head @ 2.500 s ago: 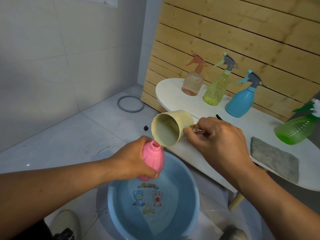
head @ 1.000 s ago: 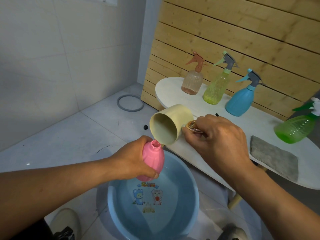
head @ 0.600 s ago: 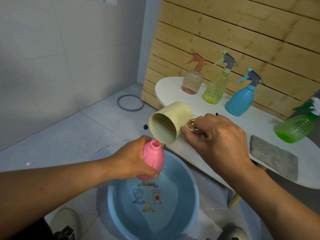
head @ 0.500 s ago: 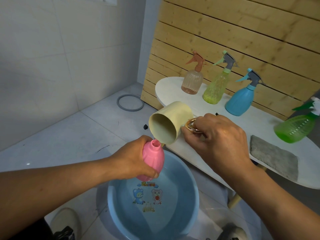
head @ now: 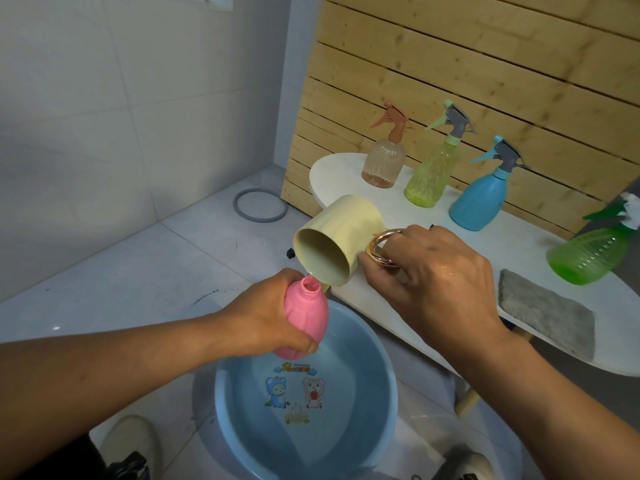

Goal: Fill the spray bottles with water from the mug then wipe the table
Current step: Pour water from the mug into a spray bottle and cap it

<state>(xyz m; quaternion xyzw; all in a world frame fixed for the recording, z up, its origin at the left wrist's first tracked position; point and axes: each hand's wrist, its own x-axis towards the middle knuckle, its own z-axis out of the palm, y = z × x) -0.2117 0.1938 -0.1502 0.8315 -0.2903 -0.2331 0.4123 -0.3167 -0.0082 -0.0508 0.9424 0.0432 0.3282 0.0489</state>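
Here your left hand (head: 263, 317) grasps a capless pink plastic bottle (head: 306, 320) round its ribbed, bulb-shaped body, holding it tilted above a round blue plastic basin (head: 384, 386) on the tiled floor. Your right hand (head: 433, 271) grips the shiny gold ring handle of a pale yellow cylindrical mug (head: 337, 239), tipped almost on its side, its open mouth facing you and its lower lip just above the bottle's narrow neck. A thin thread of water runs from the lip into the neck.

Both are held in the air off the near edge of the white oval table (head: 519, 251), towards its left end. Four capped spray bottles stand on it. Along the far edge: a clear brownish ribbed bottle with an orange trigger (head: 384, 161), a yellow-green textured bottle with a grey and mint trigger (head: 431, 178), and an opaque blue bottle with a grey and blue trigger (head: 481, 199). Towards the right end stands a transparent green bottle with a green and white trigger (head: 588, 254). With the pink one, that makes five bottles, one mug and one basin.

One grey rectangular cloth (head: 547, 313) lies flat by the near edge, right of your right hand.

The basin's bottom carries two cartoon animals, one blue and one pink, under a line of orange lettering too blurred to read. The bottles and mug show no legible writing.
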